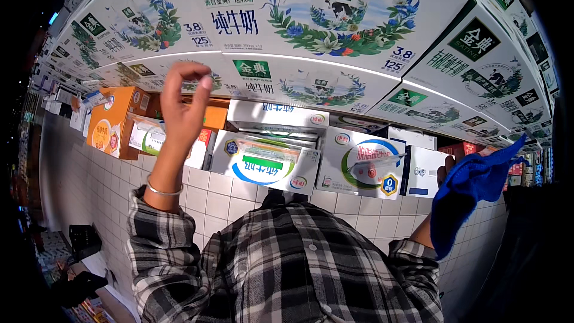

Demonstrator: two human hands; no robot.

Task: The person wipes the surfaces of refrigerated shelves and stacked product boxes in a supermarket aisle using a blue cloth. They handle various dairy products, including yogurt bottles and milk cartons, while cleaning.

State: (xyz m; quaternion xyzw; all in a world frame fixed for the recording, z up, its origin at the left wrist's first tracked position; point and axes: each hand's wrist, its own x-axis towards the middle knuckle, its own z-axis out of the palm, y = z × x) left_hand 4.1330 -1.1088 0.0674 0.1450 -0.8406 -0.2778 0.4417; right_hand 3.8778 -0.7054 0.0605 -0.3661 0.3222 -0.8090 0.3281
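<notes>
My left hand is raised in front of the lower row of white Satine milk cartons. Its fingers are curled, with a gap between thumb and forefinger, and nothing is in it. A silver bangle circles that wrist. On the right, a blue cloth hangs over my right hand, which grips it and is mostly hidden underneath. Beside the cloth stands a white carton. Between my hands are a Yili milk carton and another Yili carton with a red-lettered front.
Larger Satine cartons are stacked above the lower row. An orange carton sits at the left end of the lower display. White floor tiles show below the cartons. A black basket is on the floor at far left.
</notes>
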